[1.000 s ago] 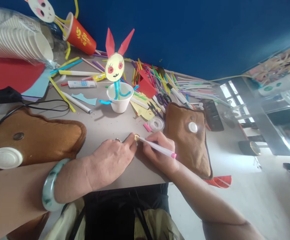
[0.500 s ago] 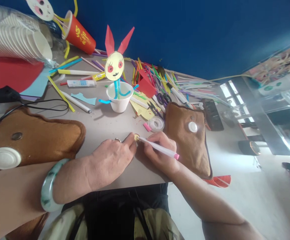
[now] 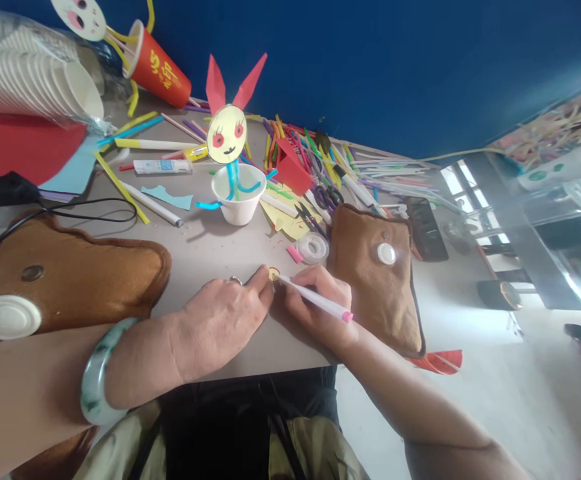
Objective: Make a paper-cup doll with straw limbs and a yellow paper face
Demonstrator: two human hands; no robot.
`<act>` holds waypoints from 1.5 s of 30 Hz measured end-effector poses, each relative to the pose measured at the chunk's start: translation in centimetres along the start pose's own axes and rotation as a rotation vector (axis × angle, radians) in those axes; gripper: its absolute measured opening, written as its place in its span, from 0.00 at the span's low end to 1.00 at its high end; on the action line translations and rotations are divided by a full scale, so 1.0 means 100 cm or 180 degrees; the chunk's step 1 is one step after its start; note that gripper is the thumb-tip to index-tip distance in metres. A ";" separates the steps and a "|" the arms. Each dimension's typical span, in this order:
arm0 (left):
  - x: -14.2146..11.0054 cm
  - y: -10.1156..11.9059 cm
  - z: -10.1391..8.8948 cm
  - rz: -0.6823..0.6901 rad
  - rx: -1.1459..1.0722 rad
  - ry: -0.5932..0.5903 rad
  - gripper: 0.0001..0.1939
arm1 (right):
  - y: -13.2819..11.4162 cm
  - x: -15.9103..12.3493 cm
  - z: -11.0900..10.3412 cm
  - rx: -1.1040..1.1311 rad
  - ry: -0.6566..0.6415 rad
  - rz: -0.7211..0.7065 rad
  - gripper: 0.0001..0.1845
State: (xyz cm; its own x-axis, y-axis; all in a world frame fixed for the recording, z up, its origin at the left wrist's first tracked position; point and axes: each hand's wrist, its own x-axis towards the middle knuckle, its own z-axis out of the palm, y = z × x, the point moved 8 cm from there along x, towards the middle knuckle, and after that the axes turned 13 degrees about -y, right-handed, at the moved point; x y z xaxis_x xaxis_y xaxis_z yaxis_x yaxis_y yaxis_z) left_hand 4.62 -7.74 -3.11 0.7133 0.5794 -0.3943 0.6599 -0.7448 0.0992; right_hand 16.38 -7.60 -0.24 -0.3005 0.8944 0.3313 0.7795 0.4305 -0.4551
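Observation:
With its fingers pressed together, my left hand [image 3: 227, 313] holds a small round piece of yellow paper [image 3: 273, 274] against the table. A red line shows along the paper's edge. My right hand [image 3: 323, 303] is closed around a white felt-tip pen [image 3: 320, 301] with a pink end. Its tip touches or nearly touches the yellow paper. Just beyond lie a pink pen cap [image 3: 295, 254] and a roll of clear tape [image 3: 313, 247]. Behind my hands a white paper cup [image 3: 240, 208] holds a yellow paper face [image 3: 227, 133] with red ears and blue pipe-cleaner limbs.
Brown plush warmers lie left [image 3: 95, 267] and right [image 3: 375, 280] of my hands. Scissors [image 3: 307, 217], a glue stick [image 3: 163, 167] and coloured sticks [image 3: 290, 143] lie farther back. A red cup [image 3: 160, 70] and stacked white cups [image 3: 40, 80] are at the back left.
The paper face has tilted slightly to the left. The pen's pink end has shifted a little left and down with my right hand. My left hand stays in place.

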 end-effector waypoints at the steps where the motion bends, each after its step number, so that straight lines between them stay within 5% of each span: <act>1: 0.000 0.000 0.000 -0.0005 0.0000 0.0005 0.19 | -0.001 0.000 0.000 -0.0003 0.0018 -0.0022 0.08; 45: 0.001 -0.002 0.002 0.0024 -0.0084 -0.0074 0.20 | -0.004 -0.001 0.003 0.0051 -0.0078 -0.0137 0.06</act>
State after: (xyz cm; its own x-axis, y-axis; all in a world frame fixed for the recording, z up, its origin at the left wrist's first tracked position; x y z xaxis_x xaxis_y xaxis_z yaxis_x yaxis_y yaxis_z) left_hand 4.51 -7.62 -3.35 0.7127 0.5658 -0.4145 0.6608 -0.7399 0.1261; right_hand 15.97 -7.83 -0.32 -0.3470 0.8777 0.3306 0.7567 0.4702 -0.4541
